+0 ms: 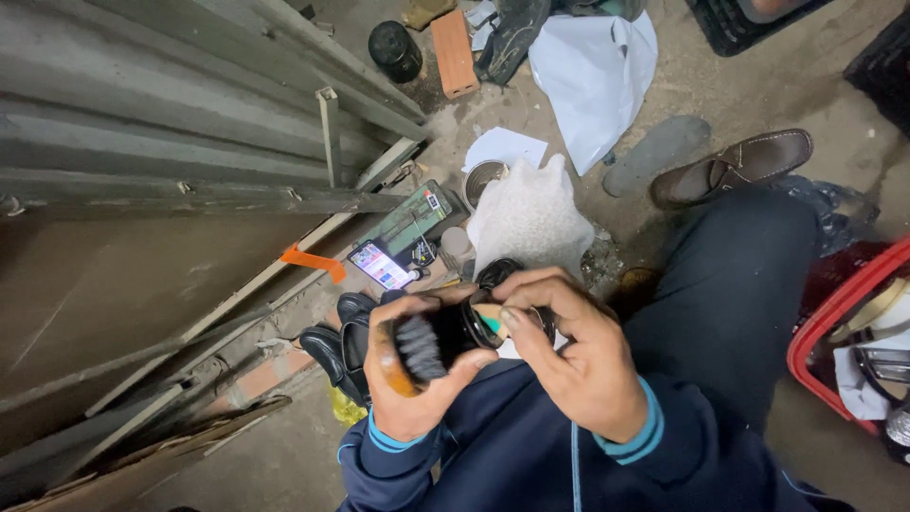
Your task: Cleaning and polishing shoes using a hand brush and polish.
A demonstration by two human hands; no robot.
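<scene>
The round tin is mostly hidden behind the fingers — the red crate is cut by the right edge.

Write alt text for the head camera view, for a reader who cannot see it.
Seen from above, a person's left hand grips a dark-bristled brush while the right hand holds a small round black tin against it. A brown loafer, a white bag and a lit phone lie on the dusty concrete floor.
</scene>
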